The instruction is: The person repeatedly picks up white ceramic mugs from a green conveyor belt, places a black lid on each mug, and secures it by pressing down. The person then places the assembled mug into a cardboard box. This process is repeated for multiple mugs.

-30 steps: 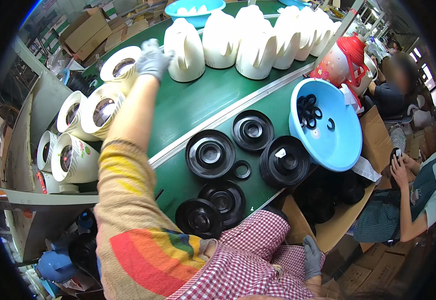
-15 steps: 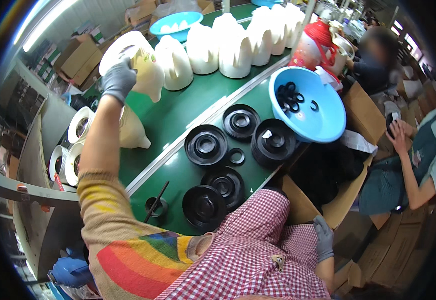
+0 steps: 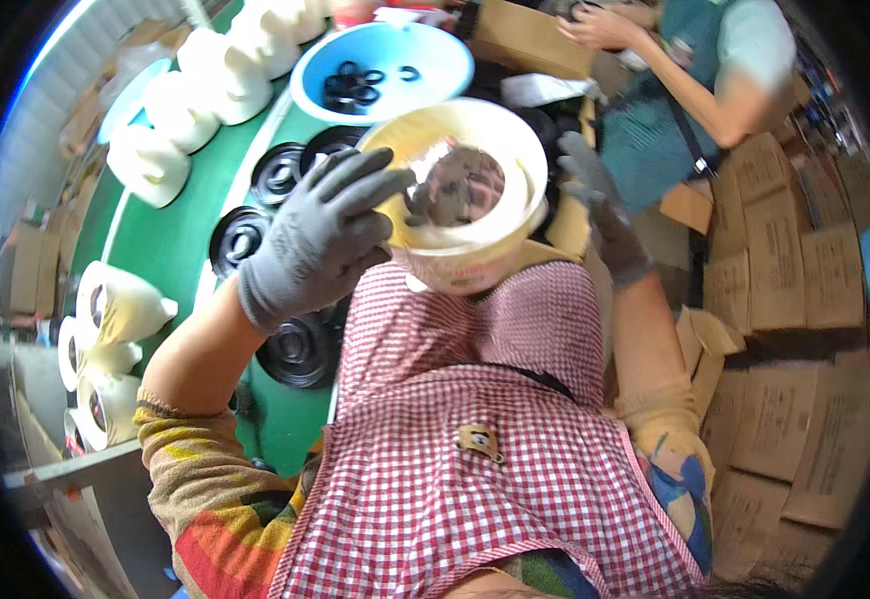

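A cream thermos jug body (image 3: 455,262) is over my lap, its wide round opening facing up. Inside it shows a shiny, mirror-like round surface (image 3: 467,186). My left hand (image 3: 317,228), in a grey glove, is at the jug's left side with fingers spread, the fingertips overlapping the rim; whether they touch it is unclear. On the right, my gloved right hand (image 3: 606,215) stands apart from the jug, fingers stretched out. Black ring-shaped parts (image 3: 239,240) lie on the green table to the left, partly covered by my left hand and arm.
A blue basin (image 3: 385,50) with small black rings stands beyond the jug. White jug bodies (image 3: 150,165) line the table's far left; more cream ones (image 3: 115,304) lie on their sides nearer. Cardboard boxes (image 3: 774,399) are stacked at right. A co-worker's arm (image 3: 679,85) is at upper right.
The jug body has come from above the table to over my lap, its opening now upward. My right hand has risen from beside my thigh, and the view has turned right.
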The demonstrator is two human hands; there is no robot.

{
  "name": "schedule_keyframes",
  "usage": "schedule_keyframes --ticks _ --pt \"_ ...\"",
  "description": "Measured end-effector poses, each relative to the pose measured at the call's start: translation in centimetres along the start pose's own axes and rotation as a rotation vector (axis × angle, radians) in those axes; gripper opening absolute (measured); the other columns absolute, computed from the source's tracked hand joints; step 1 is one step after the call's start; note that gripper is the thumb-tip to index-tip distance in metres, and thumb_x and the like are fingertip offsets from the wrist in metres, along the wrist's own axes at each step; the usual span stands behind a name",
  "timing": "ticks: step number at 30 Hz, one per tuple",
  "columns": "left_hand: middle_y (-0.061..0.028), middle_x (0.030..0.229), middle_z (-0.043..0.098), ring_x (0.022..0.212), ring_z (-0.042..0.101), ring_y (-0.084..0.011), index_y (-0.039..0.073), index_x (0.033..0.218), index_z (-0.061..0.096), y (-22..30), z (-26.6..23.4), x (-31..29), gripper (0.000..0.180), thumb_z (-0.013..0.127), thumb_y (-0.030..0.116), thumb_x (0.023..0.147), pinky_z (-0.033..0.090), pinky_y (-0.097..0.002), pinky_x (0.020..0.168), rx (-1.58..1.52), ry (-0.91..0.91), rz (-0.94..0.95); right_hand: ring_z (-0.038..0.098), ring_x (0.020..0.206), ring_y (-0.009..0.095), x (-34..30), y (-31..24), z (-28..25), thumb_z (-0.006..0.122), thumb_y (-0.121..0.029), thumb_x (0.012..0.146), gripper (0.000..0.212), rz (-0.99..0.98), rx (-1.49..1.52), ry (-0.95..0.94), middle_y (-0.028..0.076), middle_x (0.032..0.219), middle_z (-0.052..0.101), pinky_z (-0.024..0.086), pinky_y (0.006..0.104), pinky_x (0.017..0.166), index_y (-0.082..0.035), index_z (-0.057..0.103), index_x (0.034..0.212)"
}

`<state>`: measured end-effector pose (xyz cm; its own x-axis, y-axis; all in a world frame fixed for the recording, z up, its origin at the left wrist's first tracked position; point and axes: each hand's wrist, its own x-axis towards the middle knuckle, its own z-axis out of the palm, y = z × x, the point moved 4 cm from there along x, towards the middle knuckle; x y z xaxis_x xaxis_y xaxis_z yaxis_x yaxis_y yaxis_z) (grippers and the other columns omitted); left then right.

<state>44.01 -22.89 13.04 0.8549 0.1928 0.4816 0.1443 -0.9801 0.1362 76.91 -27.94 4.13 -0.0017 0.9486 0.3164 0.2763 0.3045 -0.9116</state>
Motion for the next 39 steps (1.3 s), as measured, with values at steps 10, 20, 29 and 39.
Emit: schedule_keyframes --ticks 10,20,29,39 --pt "-0.0183 0.13 0.058 0.115 0.06 -0.0326 0.002 0.118 0.064 -2.1 20.4 -2.5 0.035 0.064 -0.001 0.082 0.05 -0.0364 0.096 -1.063 -0.059 -0.604 0.03 0.14 0.028 -17.7 1.5 6.4 0.058 -0.019 0.095 0.076 0.302 -0.021 0.062 0.02 0.153 0.027 0.029 0.037 0.112 -0.001 0.012 0.153" --pt "-0.0133 0.132 0.057 0.121 0.053 -0.0216 -0.005 0.137 0.047 -2.4 25.5 0.9 0.065 0.047 -0.002 0.072 0.04 -0.0299 0.105 -1.403 0.007 -0.767 0.045 0.132 0.031 -21.2 3.5 3.5 0.056 -0.01 0.096 0.051 0.327 -0.209 0.143 0.024 0.141 0.046 0.04 0.0389 0.107 0.008 0.04 0.141" --pt "-0.0163 0.13 0.059 0.122 0.053 -0.0246 0.0 0.127 0.059 -3.3 27.3 1.1 0.045 0.056 0.001 0.081 0.041 -0.0325 0.104 -0.977 -0.132 -0.496 0.035 0.14 0.03 -7.6 7.3 4.1 0.041 -0.03 0.104 0.054 0.031 0.05 -0.15 0.018 0.151 0.036 0.027 0.0375 0.115 -0.001 0.032 0.148" --pt "-0.0224 0.117 0.065 0.11 0.062 -0.0356 0.004 0.121 0.063 -21.8 12.7 -14.4 0.072 0.065 0.061 0.078 0.048 -0.0407 0.093 0.163 0.045 -1.602 0.046 0.13 0.036 -5.4 6.5 3.7 0.051 -0.049 0.095 0.071 0.246 -0.104 -0.325 0.023 0.14 0.048 0.034 0.0411 0.108 0.005 0.042 0.14"
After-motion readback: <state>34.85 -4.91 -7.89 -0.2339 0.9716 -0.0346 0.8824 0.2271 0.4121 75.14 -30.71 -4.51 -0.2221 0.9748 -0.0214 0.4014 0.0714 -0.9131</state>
